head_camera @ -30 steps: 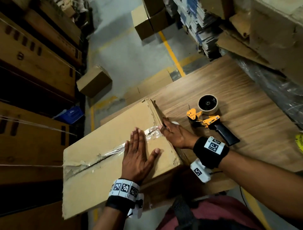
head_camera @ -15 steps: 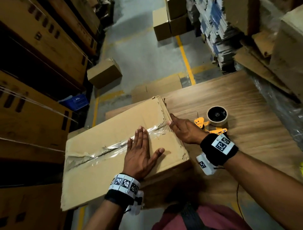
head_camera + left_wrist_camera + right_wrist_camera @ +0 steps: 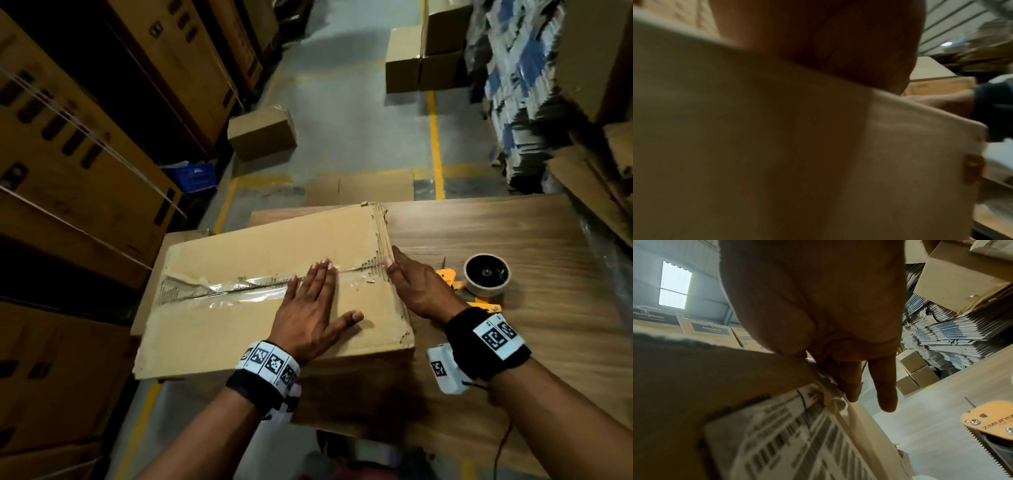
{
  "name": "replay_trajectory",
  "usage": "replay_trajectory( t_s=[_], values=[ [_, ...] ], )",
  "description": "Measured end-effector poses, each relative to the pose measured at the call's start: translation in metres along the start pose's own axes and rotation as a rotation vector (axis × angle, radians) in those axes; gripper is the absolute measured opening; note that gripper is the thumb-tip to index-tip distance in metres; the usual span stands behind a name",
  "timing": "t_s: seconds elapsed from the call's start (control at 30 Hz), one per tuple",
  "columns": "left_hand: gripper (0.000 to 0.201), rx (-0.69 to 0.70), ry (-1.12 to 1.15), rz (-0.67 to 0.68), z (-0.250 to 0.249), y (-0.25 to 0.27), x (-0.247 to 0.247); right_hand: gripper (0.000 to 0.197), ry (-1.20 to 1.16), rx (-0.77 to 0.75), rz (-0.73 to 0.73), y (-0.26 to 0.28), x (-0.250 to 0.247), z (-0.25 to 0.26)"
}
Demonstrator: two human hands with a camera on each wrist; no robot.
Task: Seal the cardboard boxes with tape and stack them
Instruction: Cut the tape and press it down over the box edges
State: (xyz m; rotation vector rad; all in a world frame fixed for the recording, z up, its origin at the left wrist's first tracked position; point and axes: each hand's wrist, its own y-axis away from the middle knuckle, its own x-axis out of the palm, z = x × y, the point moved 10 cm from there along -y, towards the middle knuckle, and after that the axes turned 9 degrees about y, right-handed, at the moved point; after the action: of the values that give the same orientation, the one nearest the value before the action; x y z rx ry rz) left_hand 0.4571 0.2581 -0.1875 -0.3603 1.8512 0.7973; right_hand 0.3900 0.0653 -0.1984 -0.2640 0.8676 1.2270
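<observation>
**Box under both hands at frame centre**

Head view: cardboard box (image 3: pixel 274 291) on bench (image 3: pixel 513 240); left hand (image 3: pixel 308 318) flat, grip spread over clear tape (image 3: pixel 239 289); tape dispenser (image 3: pixel 479 284) centre right.

Left wrist view: blurred cardboard.

Right wrist view: right hand (image 3: pixel 818 313) straight-fingered against box side.

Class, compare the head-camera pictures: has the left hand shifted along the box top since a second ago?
No. The left hand lies flat on the cardboard box in the same spot, fingertips at the tape seam, thumb spread toward the right edge. Only the camera angle changed.
</observation>
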Motion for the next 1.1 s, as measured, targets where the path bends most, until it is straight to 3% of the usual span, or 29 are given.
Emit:
replay_trajectory(
  t_s=[0.23, 0.33, 0.43, 0.6, 0.7, 0.77, 0.87, 1.03, 1.1],
  values=[
    [0.113, -0.202, 0.004, -0.081, 0.123, 0.076, -0.013, 0.056, 0.142, 0.133, -0.037, 0.016, -0.007, 0.008],
    [0.116, -0.179, -0.013, -0.067, 0.136, 0.083, -0.014, 0.063, 0.264, 0.141, -0.138, 0.025, -0.025, 0.031],
    [0.121, -0.165, 0.009, -0.095, 0.135, 0.076, -0.015, 0.060, 0.312, 0.056, -0.218, 0.034, -0.024, 0.097],
    [0.123, -0.154, 0.036, -0.089, 0.173, 0.090, -0.016, 0.059, 0.363, -0.194, -0.070, 0.016, 0.063, 0.211],
    [0.124, -0.259, 0.076, -0.209, 0.246, 0.118, -0.029, 0.059, 0.395, -0.228, 0.000, 0.004, 0.113, 0.256],
    [0.118, -0.243, 0.067, -0.312, 0.278, 0.135, -0.037, 0.059, 0.414, -0.248, 0.009, 0.000, 0.139, 0.283],
    [0.116, -0.176, 0.120, -0.281, 0.285, 0.137, -0.030, 0.063, 0.468, -0.274, 0.052, -0.004, 0.177, 0.309],
    [0.100, -0.047, 0.261, -0.417, 0.285, 0.139, -0.033, 0.072, 0.566, -0.265, 0.196, 0.001, 0.230, 0.324],
    [0.087, 0.047, 0.569, -0.528, 0.299, 0.148, -0.045, 0.085, 0.626, -0.221, 0.244, 0.002, 0.242, 0.324]
  ],
)
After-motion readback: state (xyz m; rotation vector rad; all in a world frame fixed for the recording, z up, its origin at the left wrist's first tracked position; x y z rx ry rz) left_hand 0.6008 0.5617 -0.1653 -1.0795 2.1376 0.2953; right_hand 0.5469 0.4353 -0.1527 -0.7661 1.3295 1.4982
